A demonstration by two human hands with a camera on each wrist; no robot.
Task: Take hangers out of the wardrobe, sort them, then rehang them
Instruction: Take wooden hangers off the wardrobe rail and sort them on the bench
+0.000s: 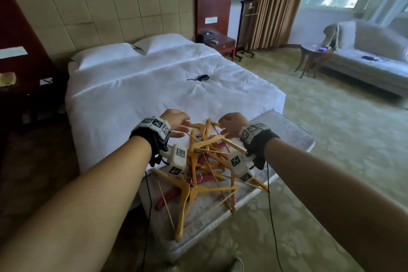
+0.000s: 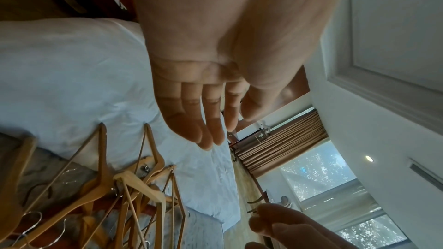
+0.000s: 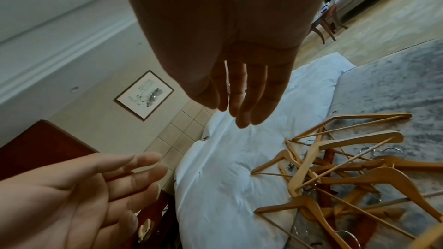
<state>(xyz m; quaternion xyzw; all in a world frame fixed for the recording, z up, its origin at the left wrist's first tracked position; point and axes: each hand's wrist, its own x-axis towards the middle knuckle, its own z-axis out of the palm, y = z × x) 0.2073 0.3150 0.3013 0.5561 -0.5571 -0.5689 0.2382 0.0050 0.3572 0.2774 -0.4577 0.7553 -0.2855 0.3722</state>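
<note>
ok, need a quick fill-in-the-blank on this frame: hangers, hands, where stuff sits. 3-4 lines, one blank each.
1. The pile of wooden hangers lies on the grey ____ at the foot of the bed.
2. Both the left hand and the right hand hold ____.
3. A few hangers in the pile are not tan but ____.
4. The small black device lies on the ____ bedcover.

Missing words: bench; nothing; red; white

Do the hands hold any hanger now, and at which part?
Nothing is held. The left hand and right hand are open above the pile of light wooden hangers.
</note>
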